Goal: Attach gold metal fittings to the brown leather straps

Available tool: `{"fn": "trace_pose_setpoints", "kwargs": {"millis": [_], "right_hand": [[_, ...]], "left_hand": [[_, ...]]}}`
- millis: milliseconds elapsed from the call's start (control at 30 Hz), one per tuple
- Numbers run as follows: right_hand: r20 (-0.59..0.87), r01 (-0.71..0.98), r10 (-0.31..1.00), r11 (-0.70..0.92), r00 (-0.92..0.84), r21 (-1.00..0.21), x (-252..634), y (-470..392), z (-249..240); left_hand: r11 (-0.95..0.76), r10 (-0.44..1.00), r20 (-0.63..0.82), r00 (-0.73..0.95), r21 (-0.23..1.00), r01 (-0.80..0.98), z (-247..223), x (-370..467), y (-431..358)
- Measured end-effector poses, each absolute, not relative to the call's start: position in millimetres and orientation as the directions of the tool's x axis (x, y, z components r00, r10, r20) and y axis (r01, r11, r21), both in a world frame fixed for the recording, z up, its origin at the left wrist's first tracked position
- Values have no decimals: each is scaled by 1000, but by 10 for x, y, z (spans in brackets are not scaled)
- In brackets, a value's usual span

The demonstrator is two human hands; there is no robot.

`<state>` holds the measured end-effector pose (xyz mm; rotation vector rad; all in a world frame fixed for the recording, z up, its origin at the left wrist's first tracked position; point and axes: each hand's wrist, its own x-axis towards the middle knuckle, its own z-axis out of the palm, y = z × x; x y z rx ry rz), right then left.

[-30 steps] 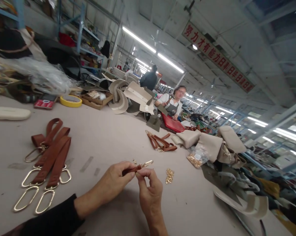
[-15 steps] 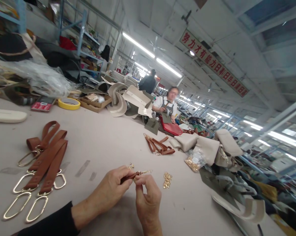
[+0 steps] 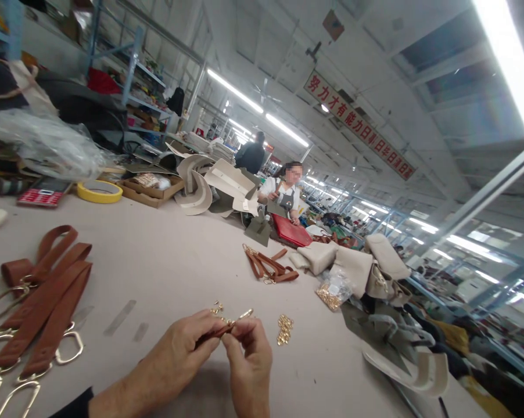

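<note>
Brown strap [image 3: 215, 334] is gripped by the left hand [image 3: 179, 351]; the right hand [image 3: 250, 357] pinches its end beside a gold clasp [image 3: 246, 314].

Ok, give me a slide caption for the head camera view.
Left hand and right hand meet at a brown strap with a gold clip, small gold fittings lying nearby.

Straps [image 3: 61, 302] lie left on the table [image 3: 166, 255] — small fittings [image 3: 284, 330] right.
</note>
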<state>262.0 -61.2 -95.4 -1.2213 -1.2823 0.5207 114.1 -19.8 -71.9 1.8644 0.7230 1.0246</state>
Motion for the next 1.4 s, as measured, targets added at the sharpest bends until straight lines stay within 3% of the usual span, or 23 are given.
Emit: {"fn": "trace_pose_setpoints", "kwargs": {"millis": [233, 400, 500, 733, 967, 1233, 1400], "right_hand": [[309, 43, 912, 309, 269, -950, 2588, -612, -926], [308, -17, 895, 331, 322, -943, 2598, -605, -978], [286, 11, 901, 299, 327, -954, 2589, -593, -1005], [263, -77, 964, 265, 38, -961, 2385, -665, -783], [259, -153, 958, 277, 125, -949, 2412, -608, -902], [241, -205, 960, 268, 146, -942, 2477, -573, -985], [119, -239, 950, 192, 288, -952, 2757, -662, -1138]], "left_hand": [[-279, 839, 193, 508, 955, 97, -739, 1165, -161], [-165, 845, 101, 524, 983, 77, -731, 1158, -124], [-193, 847, 121, 518, 978, 86, -706, 1135, -124], [-328, 849, 223, 479, 933, 147, -753, 1150, -186], [-358, 885, 282, 371, 921, 156, -845, 1241, -273], [-345, 829, 313, 463, 938, -17, -731, 1232, -327], [-430, 824, 332, 460, 894, 125, -588, 1112, -480]]}}
